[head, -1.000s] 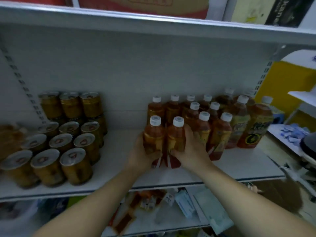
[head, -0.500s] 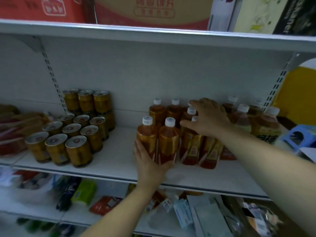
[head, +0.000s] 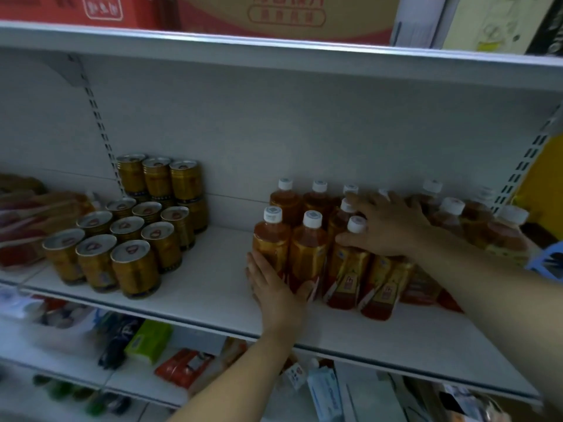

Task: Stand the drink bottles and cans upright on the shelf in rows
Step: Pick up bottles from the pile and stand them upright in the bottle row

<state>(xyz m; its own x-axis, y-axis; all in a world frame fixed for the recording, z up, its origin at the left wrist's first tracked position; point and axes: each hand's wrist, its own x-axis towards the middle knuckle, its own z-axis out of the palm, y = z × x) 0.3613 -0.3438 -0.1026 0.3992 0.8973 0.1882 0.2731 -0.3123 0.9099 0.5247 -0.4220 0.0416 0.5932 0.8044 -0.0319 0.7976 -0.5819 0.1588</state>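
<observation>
While hands [head: 387, 226] seemingly press bottles [head: 307, 248], shelf [head: 213, 281] stays open leftward.

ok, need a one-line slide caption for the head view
Left hand braces the front bottles while the right hand rests over the next row; cans stand left on the shelf.

Red cartons [head: 283, 16] sit above; packets [head: 149, 341] lie below.

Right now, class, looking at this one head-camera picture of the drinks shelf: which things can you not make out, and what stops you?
1. Bottles behind the right hand: their caps are covered by the hand.
2. Lower front of the two front bottles: covered by the left hand.
3. Label text on the cans: too small and blurred.
4. Cartons on the top shelf: cut off by the upper edge.
</observation>
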